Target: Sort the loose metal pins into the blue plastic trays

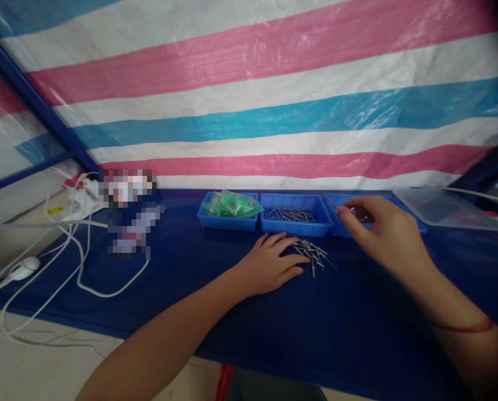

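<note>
My left hand (pixel 269 264) lies on the blue table with its fingers spread, the fingertips touching a loose pile of thin, nail-like metal pins (pixel 313 255). Over the right-hand blue bin (pixel 335 223) hovers my right hand (pixel 386 234), thumb and forefinger bent together in a pinch. Anything between those fingertips is too small to make out, and the hand covers much of that bin. Shiny small metal pieces (pixel 360 215) show inside it. The middle blue bin (pixel 291 227) holds more of the thin metal pins (pixel 291 215).
A left blue bin (pixel 228 224) contains a green plastic bag (pixel 232 204). On the right, a clear plastic lid (pixel 449 211) leans by the bins. White cables (pixel 82 267) and a power strip (pixel 86 200) lie left, near blurred items (pixel 136 228). Behind hangs a striped sheet (pixel 249 122).
</note>
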### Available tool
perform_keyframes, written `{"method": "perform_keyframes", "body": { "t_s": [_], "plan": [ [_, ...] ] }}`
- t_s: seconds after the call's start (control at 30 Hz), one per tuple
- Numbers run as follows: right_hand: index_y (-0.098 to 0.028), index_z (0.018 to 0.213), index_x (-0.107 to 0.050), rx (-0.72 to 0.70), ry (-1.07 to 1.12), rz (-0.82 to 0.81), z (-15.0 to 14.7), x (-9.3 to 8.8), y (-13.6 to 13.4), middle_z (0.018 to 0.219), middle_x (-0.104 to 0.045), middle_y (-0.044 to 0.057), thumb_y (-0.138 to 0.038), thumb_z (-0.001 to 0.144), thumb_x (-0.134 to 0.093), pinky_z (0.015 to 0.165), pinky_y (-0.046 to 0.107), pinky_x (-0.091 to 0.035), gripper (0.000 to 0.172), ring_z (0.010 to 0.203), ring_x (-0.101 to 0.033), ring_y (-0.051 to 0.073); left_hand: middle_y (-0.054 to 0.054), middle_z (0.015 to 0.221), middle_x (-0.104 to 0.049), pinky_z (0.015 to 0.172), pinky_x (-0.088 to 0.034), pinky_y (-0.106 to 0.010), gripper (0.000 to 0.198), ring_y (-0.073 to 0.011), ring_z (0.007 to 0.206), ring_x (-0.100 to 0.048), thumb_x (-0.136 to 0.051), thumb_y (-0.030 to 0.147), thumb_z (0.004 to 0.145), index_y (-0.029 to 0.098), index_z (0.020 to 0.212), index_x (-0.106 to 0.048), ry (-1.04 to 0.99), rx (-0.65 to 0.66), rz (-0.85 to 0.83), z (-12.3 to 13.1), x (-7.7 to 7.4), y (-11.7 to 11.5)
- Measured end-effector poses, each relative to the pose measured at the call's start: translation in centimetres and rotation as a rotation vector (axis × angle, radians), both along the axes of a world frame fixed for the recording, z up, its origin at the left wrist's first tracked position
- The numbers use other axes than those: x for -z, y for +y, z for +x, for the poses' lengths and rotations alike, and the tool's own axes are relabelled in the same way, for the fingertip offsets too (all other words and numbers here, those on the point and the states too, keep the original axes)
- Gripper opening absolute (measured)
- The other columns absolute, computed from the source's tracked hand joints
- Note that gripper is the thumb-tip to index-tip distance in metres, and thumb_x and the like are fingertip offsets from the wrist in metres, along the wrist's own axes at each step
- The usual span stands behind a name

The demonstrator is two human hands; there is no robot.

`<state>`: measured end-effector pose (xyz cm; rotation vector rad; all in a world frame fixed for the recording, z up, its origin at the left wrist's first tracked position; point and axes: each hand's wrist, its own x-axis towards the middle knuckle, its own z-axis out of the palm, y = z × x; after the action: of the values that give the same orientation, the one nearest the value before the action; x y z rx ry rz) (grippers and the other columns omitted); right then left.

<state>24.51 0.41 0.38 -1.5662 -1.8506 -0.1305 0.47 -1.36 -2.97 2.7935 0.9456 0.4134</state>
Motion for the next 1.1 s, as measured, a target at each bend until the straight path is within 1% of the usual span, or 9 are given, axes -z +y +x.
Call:
{"method": "perform_keyframes", "body": {
  "t_s": [0.03, 0.13, 0.23, 0.3, 0.4, 0.5, 0.63, 0.77, 1.1],
  "plan": [
    [-0.018, 0.088, -0.063, -0.116, 0.03, -0.027, -0.7, -0.1, -0.5, 0.071, -0.062, 0.005, -0.039, 0.085, -0.05, 0.062, 0.03, -0.042, 0.025, 0.065, -0.057, 0.018, -0.006, 0.141, -0.044, 0.108, -0.028, -0.052, 0.032, -0.0271, 0.133, -0.033, -0.042, 0.035, 0.094, 0.03, 0.123, -0.056, -0.013, 0.001, 0.01, 0.0, 0.1, 0.1],
    [-0.02, 0.079, -0.06, -0.413, 0.02, -0.266, -2.5, -0.1, -1.8, 0.053, -0.053, -0.003, -0.032, 0.085, -0.05, 0.05, 0.024, -0.035, 0.016, 0.046, -0.048, 0.011, -0.007, 0.134, -0.05, 0.108, -0.032, -0.043, 0.03, -0.0233, 0.127, -0.04, -0.043, 0.023, 0.093, 0.026, 0.118, -0.06, -0.073, 0.028, 0.041, 0.0, 0.5, 0.5],
    [-0.02, 0.072, -0.058, -0.559, -0.098, -0.447, -3.1, 0.3, -2.0, 0.05, -0.051, -0.004, -0.026, 0.082, -0.05, 0.048, 0.023, -0.031, 0.015, 0.044, -0.046, 0.01, -0.008, 0.126, -0.055, 0.106, -0.036, -0.035, 0.032, -0.0196, 0.12, -0.046, -0.042, 0.012, 0.091, 0.021, 0.111, -0.065, -0.151, 0.076, 0.028, 0.0, 1.0, 1.0],
    [-0.021, 0.071, -0.059, -0.563, -0.182, -0.502, -3.0, 0.6, -1.7, 0.053, -0.054, -0.003, -0.027, 0.081, -0.052, 0.049, 0.024, -0.03, 0.013, 0.046, -0.048, 0.01, -0.009, 0.124, -0.056, 0.104, -0.038, -0.033, 0.033, -0.0186, 0.117, -0.048, -0.041, 0.008, 0.089, 0.02, 0.107, -0.066, -0.196, 0.09, -0.005, 0.0, 1.1, 1.2],
    [-0.022, 0.08, -0.058, -0.539, -0.249, -0.539, -2.6, 1.0, -1.1, 0.059, -0.058, -0.002, -0.031, 0.08, -0.055, 0.05, 0.025, -0.03, 0.01, 0.051, -0.052, 0.012, -0.01, 0.121, -0.056, 0.102, -0.04, -0.034, 0.036, -0.0186, 0.115, -0.051, -0.041, 0.003, 0.086, 0.019, 0.108, -0.065, -0.242, 0.087, -0.054, 0.0, 1.0, 1.3],
    [-0.022, 0.086, -0.056, -0.54, -0.255, -0.564, -2.5, 1.3, -0.9, 0.062, -0.06, -0.002, -0.032, 0.08, -0.054, 0.051, 0.025, -0.03, 0.011, 0.055, -0.055, 0.014, -0.01, 0.118, -0.057, 0.101, -0.042, -0.033, 0.041, -0.0182, 0.112, -0.053, -0.039, -0.002, 0.082, 0.017, 0.108, -0.064, -0.278, 0.077, -0.106, 0.0, 0.8, 1.4],
    [-0.022, 0.083, -0.057, -0.55, -0.214, -0.558, -2.6, 1.5, -0.9, 0.064, -0.061, -0.001, -0.028, 0.081, -0.052, 0.053, 0.026, -0.032, 0.008, 0.056, -0.056, 0.015, -0.009, 0.117, -0.057, 0.1, -0.043, -0.031, 0.043, -0.0173, 0.111, -0.054, -0.037, -0.003, 0.081, 0.017, 0.11, -0.062, -0.297, 0.092, -0.156, 0.1, 0.7, 1.5],
    [-0.022, 0.084, -0.06, -0.538, -0.217, -0.53, -2.8, 1.7, -0.9, 0.066, -0.061, 0.0, -0.022, 0.079, -0.051, 0.054, 0.026, -0.034, 0.011, 0.057, -0.055, 0.015, -0.009, 0.116, -0.057, 0.099, -0.043, -0.033, 0.043, -0.0175, 0.11, -0.055, -0.037, -0.002, 0.082, 0.019, 0.109, -0.062, -0.303, 0.087, -0.162, 0.1, 0.6, 1.5],
    [-0.019, 0.082, -0.058, -0.447, -0.316, -0.491, -3.3, 1.7, -1.2, 0.08, -0.06, 0.004, -0.023, 0.082, -0.046, 0.059, 0.026, -0.036, 0.012, 0.067, -0.057, 0.016, -0.008, 0.109, -0.059, 0.096, -0.044, -0.032, 0.04, -0.0176, 0.103, -0.055, -0.04, 0.0, 0.081, 0.018, 0.108, -0.063, -0.283, 0.063, -0.107, 0.2, 0.5, 1.5]
  ]
}}
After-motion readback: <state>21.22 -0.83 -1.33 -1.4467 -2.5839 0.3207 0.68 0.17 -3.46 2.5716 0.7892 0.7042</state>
